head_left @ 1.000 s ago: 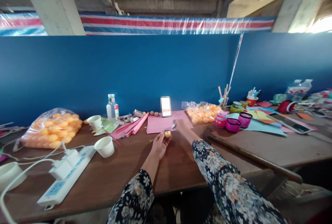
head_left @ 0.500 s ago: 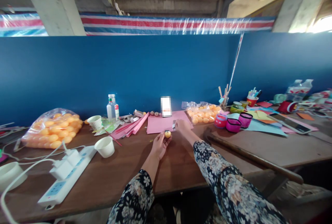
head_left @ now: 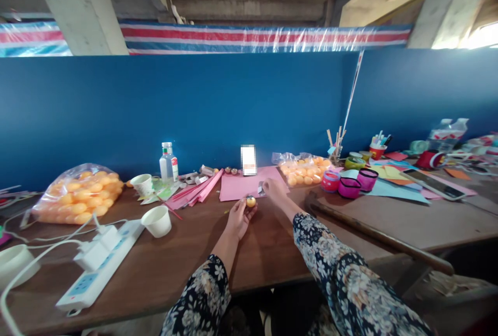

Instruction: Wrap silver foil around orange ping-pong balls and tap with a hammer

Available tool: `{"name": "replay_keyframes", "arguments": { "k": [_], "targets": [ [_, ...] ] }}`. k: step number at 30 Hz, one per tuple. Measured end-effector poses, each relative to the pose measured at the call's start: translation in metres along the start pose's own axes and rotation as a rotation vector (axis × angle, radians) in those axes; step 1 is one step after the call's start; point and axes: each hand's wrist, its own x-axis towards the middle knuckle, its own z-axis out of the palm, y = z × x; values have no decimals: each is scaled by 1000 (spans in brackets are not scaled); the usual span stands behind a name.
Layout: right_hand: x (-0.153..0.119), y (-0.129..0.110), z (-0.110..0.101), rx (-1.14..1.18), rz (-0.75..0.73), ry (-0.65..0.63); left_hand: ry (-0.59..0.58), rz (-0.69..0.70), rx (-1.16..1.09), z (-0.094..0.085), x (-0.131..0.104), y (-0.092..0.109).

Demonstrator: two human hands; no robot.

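My left hand (head_left: pixel 240 220) is closed around a small orange ball (head_left: pixel 251 201) with a dark, shiny patch on its top. It holds the ball just in front of the pink paper (head_left: pixel 236 186) on the desk. My right hand (head_left: pixel 274 192) is over the paper's right part, its fingers curled together beside a small greyish-white piece (head_left: pixel 261 189). Whether the fingers grip that piece or something tiny is too small to tell. Behind the paper, dark shiny balls (head_left: pixel 234 171) lie next to an upright, blurred white screen (head_left: pixel 248 161).
Bags of orange balls lie left (head_left: pixel 83 196) and right (head_left: pixel 305 171). A white cup (head_left: pixel 156 221), a power strip (head_left: pixel 87 283) with cords and pink paper strips (head_left: pixel 200 191) are on the left. Magenta bands (head_left: pixel 349 187), a phone (head_left: pixel 431 183) and a wooden rod (head_left: pixel 373 232) lie right.
My right hand has shifted very slightly, staying over the paper's right part. My left hand keeps the ball in nearly the same place.
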Motion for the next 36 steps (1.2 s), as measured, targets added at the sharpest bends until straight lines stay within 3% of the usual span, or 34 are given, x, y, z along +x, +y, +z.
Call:
{"name": "replay_keyframes", "arguments": {
  "k": [4, 7, 10, 15, 29, 36],
  "targets": [
    [-9, -2, -1, 320, -23, 108, 2, 6, 4, 0, -1, 0],
    [-25, -8, -4, 651, 23, 53, 0, 19, 14, 0, -1, 0],
    [-46, -16, -3, 967, 180, -16, 8, 43, 20, 1, -1, 0],
    [-70, -25, 5, 1252, 266, -40, -6, 69, 25, 2, -1, 2],
    [-80, -32, -2, 1274, 128, -65, -45, 54, 64, -1, 2, 0],
    [-81, -29, 2, 1214, 152, -76, -49, 50, 76, 1, 1, 0]
  ]
}}
